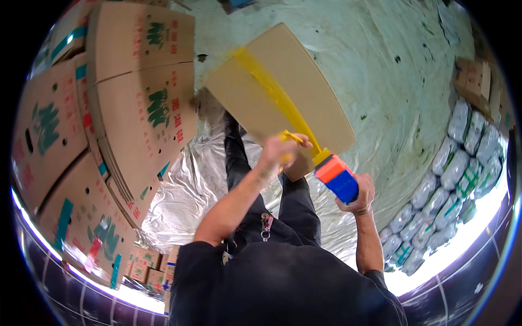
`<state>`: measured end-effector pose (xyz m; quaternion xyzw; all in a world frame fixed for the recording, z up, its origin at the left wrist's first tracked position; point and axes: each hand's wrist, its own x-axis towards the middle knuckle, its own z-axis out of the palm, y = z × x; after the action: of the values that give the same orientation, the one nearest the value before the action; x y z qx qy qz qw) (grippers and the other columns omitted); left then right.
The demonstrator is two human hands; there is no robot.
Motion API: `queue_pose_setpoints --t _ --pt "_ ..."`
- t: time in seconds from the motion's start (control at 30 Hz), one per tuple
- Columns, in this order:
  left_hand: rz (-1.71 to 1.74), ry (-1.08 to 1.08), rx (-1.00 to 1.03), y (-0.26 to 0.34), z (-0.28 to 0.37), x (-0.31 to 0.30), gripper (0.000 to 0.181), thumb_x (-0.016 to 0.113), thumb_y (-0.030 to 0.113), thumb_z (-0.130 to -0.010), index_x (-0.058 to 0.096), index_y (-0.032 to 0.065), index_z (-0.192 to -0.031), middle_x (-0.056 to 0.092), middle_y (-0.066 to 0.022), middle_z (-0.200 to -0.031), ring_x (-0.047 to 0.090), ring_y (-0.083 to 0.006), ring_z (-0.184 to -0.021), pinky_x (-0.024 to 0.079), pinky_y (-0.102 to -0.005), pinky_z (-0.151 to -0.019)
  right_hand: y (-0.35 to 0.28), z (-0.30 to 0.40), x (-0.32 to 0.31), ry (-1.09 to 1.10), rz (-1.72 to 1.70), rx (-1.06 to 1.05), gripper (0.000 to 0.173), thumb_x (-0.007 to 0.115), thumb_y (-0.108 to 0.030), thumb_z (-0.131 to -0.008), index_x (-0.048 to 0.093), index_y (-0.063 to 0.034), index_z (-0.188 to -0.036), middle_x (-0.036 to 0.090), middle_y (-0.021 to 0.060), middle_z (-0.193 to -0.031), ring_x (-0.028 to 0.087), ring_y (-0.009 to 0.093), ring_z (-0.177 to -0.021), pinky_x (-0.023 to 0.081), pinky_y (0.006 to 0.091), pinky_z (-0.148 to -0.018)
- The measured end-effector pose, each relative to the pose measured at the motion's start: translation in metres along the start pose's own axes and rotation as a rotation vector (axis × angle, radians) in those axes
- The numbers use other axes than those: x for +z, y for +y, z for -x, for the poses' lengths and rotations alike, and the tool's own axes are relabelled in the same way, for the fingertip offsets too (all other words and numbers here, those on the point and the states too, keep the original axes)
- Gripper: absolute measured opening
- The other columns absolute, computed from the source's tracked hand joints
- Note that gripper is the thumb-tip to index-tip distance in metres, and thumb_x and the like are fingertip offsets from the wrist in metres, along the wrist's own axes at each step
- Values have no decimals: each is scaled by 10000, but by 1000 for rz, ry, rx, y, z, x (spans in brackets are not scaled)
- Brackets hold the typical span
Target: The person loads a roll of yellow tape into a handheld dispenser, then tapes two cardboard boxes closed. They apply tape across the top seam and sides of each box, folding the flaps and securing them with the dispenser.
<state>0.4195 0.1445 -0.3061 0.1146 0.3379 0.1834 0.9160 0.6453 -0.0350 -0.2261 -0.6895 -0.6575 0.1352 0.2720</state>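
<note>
A cardboard box (293,69) sits in front of my legs, turned at an angle, its plain brown face towards me. Yellow tape (269,87) runs lengthwise over that face, down to an orange and blue tape dispenser (336,178) at the box's near edge. My right hand (363,193) grips the dispenser's blue end. Blurred by motion, my left hand (277,153) is over the near side of the box. A twisted yellow tape strip (291,136) is pinched in its fingers.
Large printed cardboard cartons (147,110) are stacked on the left. To the right rises a pile of clear plastic-wrapped bundles (452,169), with a smaller cardboard box (473,81) behind. A silver foil sheet (189,175) and pale green sheeting (379,77) cover the floor.
</note>
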Motion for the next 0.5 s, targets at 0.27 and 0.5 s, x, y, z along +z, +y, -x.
queue_pose_setpoints --t 0.27,0.5 --pt "130 321 73 -21 66 -15 134 774 92 -922 668 22 -880 556 22 -668 432 -39 -490 285 -221 -441 -15 -81 17 -336 -117 -329 696 854 -191 -615 591 -28 -1238 653 95 -839 624 283 -674 468 409 -615" --pt "92 582 455 -40 44 -35 186 726 182 -993 602 52 -944 571 13 -707 449 -41 -503 349 -210 -461 1 -157 42 -598 -51 -562 705 860 -188 -614 585 -8 -1237 643 108 -885 609 301 -709 477 422 -675"
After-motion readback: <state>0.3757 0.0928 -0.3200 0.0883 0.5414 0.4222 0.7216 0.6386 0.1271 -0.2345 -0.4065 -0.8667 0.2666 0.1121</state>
